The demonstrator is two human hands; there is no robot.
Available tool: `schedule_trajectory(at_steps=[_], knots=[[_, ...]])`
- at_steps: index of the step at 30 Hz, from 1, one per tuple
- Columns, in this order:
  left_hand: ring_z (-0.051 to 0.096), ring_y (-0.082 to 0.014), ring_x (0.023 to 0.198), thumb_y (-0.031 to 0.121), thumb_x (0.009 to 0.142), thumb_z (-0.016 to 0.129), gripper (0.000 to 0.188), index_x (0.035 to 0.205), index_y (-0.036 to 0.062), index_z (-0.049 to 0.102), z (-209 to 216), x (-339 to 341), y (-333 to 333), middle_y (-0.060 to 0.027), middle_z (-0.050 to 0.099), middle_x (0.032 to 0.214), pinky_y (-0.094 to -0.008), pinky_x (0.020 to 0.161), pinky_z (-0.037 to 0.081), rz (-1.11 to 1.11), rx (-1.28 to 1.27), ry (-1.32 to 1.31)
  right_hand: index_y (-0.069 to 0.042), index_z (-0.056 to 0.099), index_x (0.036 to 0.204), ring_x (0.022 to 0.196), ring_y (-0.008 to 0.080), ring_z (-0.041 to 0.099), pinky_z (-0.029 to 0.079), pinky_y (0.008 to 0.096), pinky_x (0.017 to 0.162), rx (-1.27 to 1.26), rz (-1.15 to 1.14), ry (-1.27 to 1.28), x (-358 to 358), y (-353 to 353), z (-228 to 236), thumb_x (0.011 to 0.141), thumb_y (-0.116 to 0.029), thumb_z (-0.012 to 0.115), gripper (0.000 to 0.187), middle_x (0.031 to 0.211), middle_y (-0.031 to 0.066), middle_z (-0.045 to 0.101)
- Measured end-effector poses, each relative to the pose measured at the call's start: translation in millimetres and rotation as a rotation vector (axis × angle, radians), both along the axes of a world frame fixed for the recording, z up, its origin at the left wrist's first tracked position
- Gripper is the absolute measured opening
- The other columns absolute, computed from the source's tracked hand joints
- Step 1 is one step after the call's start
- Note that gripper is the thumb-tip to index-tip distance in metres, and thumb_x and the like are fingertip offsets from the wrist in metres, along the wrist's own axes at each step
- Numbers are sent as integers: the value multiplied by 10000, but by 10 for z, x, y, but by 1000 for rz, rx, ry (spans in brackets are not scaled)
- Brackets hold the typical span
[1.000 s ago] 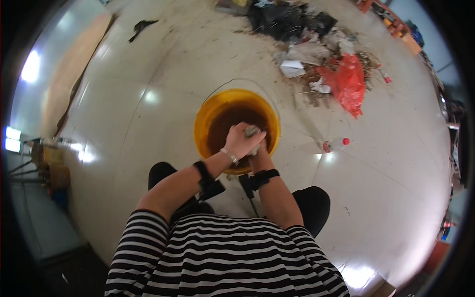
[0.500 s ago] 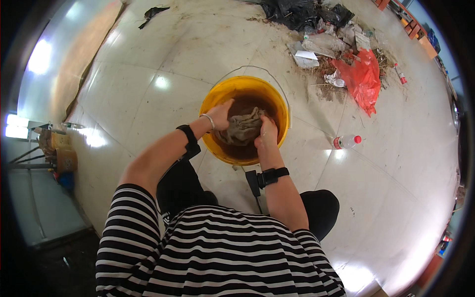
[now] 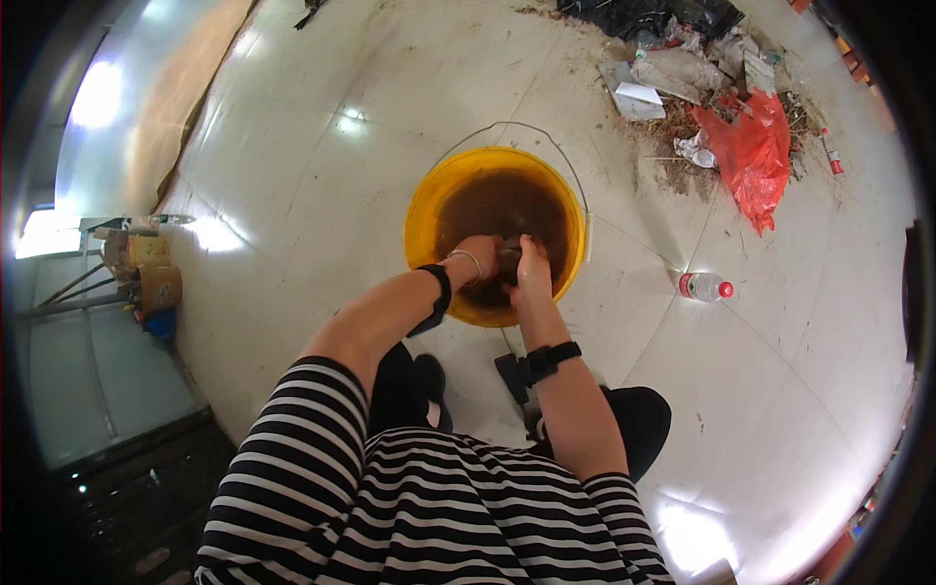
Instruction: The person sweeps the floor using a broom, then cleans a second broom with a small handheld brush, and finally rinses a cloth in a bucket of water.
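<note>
A yellow bucket [image 3: 421, 219] with a raised wire handle stands on the floor in front of me, holding murky brown water [image 3: 507, 200]. Both my hands are down inside it, close together near its front side. My left hand [image 3: 481, 255] is closed round a wet grey-brown cloth [image 3: 509, 250], of which only a small dark bit shows between the hands. My right hand [image 3: 532, 268] grips the same cloth from the right, fingers curled inward. The rest of the cloth is hidden by the hands or the water.
A clear bottle with a red cap [image 3: 704, 287] lies to the bucket's right. Farther off at the right is a rubbish heap with a red plastic bag [image 3: 753, 156] and black plastic [image 3: 673, 14]. At the left are cardboard pieces [image 3: 156, 283] beside a pale panel [image 3: 146, 107].
My hands have come together, the left moving right toward the right hand. The cloth, spread between them before, is now bunched and mostly out of sight. The view has shifted slightly.
</note>
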State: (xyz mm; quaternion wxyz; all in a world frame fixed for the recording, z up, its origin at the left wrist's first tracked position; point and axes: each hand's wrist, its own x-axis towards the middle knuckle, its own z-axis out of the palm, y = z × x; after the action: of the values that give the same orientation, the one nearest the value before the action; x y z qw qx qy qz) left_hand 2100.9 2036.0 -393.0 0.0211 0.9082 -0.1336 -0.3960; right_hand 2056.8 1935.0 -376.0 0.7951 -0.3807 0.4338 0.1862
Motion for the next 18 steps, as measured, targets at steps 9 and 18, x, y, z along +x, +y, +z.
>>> schedule_trajectory(at_steps=[9, 18], knots=[[482, -230, 905, 62, 640, 579, 344, 977, 0, 543, 1426, -266, -143, -127, 473, 956, -291, 789, 391, 464, -713, -28, -226, 308, 1190, 940, 285, 491, 419, 496, 669, 499, -153, -3, -166, -234, 423, 802, -525, 380, 495, 1102, 54, 452], [485, -169, 853, 66, 609, 644, 303, 882, -12, 539, 2232, -492, -257, -78, 478, 926, -257, 759, 398, 590, -964, 38, -121, 384, 1111, 752, 195, 543, 474, 323, 592, 562, -424, -85, -192, -229, 717, 767, -338, 572, 448, 893, 68, 514]])
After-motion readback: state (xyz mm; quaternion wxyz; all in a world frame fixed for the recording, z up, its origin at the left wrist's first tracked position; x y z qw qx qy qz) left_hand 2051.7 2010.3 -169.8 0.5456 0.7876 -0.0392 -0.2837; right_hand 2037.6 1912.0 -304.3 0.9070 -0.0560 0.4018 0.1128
